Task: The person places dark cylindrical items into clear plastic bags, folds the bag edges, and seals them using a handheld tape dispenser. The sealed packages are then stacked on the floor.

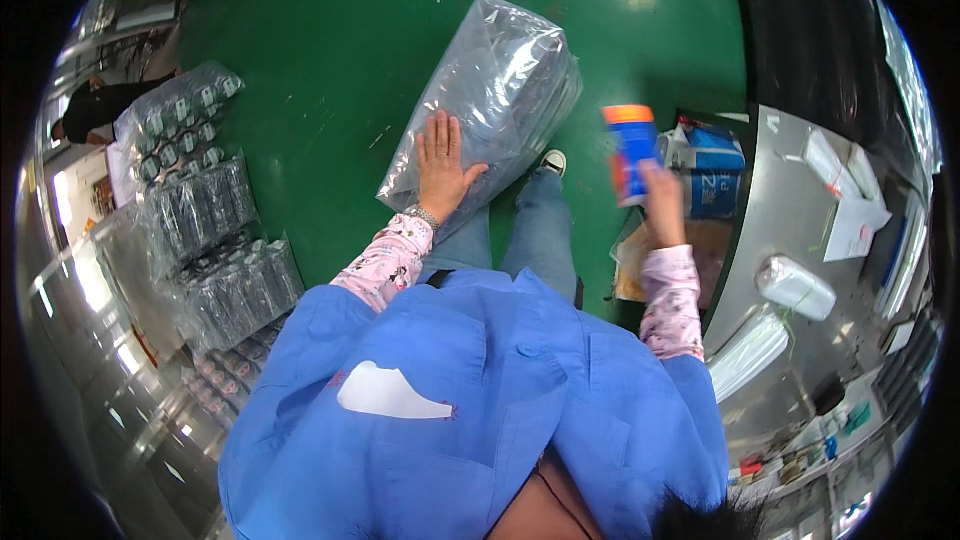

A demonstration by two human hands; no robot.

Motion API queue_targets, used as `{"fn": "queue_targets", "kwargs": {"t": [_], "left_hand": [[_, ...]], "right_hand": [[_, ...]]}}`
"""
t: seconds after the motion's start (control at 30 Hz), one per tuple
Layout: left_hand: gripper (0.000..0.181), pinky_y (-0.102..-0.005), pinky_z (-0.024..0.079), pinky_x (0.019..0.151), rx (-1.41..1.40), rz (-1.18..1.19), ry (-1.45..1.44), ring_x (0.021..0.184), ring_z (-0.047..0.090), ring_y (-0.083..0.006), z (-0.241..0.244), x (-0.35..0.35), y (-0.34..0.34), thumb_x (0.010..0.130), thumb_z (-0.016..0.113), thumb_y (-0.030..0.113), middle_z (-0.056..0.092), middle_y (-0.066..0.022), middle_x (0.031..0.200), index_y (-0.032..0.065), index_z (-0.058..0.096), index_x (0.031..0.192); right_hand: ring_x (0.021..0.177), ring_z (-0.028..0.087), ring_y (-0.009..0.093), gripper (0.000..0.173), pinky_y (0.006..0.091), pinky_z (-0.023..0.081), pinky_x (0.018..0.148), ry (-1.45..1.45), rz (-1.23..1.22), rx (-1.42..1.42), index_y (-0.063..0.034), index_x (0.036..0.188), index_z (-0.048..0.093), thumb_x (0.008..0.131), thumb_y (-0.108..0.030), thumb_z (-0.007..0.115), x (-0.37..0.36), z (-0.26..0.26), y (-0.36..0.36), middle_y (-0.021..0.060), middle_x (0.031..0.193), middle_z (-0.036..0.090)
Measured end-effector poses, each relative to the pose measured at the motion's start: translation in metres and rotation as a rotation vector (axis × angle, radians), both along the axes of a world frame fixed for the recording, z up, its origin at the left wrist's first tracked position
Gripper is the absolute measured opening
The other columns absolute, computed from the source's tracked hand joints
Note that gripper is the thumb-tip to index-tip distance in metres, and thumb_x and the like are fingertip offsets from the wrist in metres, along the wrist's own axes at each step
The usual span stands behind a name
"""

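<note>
My left hand [442,169] lies flat on a large clear plastic bag [487,82], palm down and thumb spread. The bag leans near my knees, bulky and shiny; what it contains is hard to make out through the glare. Out to the right, apart from the bag, my right hand [663,202] grips a blue and orange object [634,154]. It is blurred, so its exact kind is unclear.
To the left, plastic-wrapped packs [217,285] stand in rows, with a person in dark clothing [105,109] beyond. A metal worktable [750,240] on the right carries wrapped white bundles [795,287]. Blue printed packaging [709,191] sits beside it above the green floor [315,52].
</note>
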State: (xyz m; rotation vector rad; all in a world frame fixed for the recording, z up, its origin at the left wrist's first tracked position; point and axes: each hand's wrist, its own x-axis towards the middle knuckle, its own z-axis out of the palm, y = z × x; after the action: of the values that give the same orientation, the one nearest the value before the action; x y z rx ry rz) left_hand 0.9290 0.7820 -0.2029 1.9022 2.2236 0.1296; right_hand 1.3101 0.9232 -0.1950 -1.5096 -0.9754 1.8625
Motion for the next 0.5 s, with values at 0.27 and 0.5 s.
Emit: {"fn": "queue_targets", "kwargs": {"t": [0.27, 0.5], "left_hand": [[0.119, -0.0545, 0.015, 0.127, 0.037, 0.072, -0.164, 0.159, 0.015, -0.0360, -0.005, -0.013, -0.001, 0.081, 0.082, 0.047, 0.012, -0.0223, 0.172, 0.0003, 0.012, 0.164], [0.125, -0.0569, 0.018, 0.125, 0.066, 0.068, -0.180, 0.158, 0.016, -0.0393, -0.010, -0.022, -0.004, 0.077, 0.086, 0.046, 0.012, -0.0248, 0.171, -0.0006, 0.010, 0.164]], "right_hand": [[0.058, 0.065, 0.017, 0.049, 0.0370, 0.053, 0.060, -0.008, 0.857, 0.345, 0.0043, 0.089, 0.074, 0.097, -0.044, 0.070, -0.139, -0.057, 0.005, 0.0106, 0.068, 0.068], [0.064, 0.068, 0.020, 0.059, 0.0367, 0.054, 0.064, -0.093, 0.942, 0.234, 0.0065, 0.086, 0.072, 0.094, -0.052, 0.070, -0.123, -0.119, 0.004, 0.0141, 0.070, 0.070]]}}
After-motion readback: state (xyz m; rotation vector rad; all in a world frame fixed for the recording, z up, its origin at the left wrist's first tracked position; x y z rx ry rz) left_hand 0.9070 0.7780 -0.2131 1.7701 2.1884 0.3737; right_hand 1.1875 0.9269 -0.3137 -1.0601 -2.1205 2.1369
